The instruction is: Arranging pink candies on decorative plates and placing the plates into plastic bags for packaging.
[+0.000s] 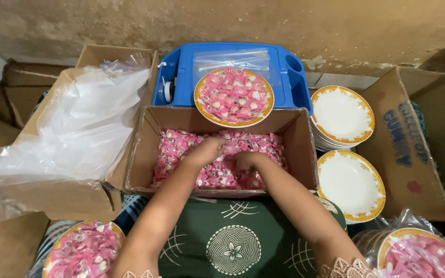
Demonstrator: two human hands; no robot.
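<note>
Your left hand point(208, 150) and right hand point(244, 160) are both dug into the heap of pink wrapped candies point(181, 146) filling the open brown cardboard box point(145, 149) before you, fingers curled among them; whether either grips any, I cannot tell. The box's long axis runs left to right, its opening facing up. A yellow-rimmed plate of candies point(234, 97) rests on its far edge.

The open box point(221, 154) sits in the middle, full of wrapped sweets point(181, 149), with both hands point(209, 149) in them. Behind the box lies a tray point(289, 77) bearing a filled plate point(234, 97). Left of the box are plastic bags point(78, 128) on a carton point(73, 198). Right of the box lie empty plates point(342, 114).
</note>
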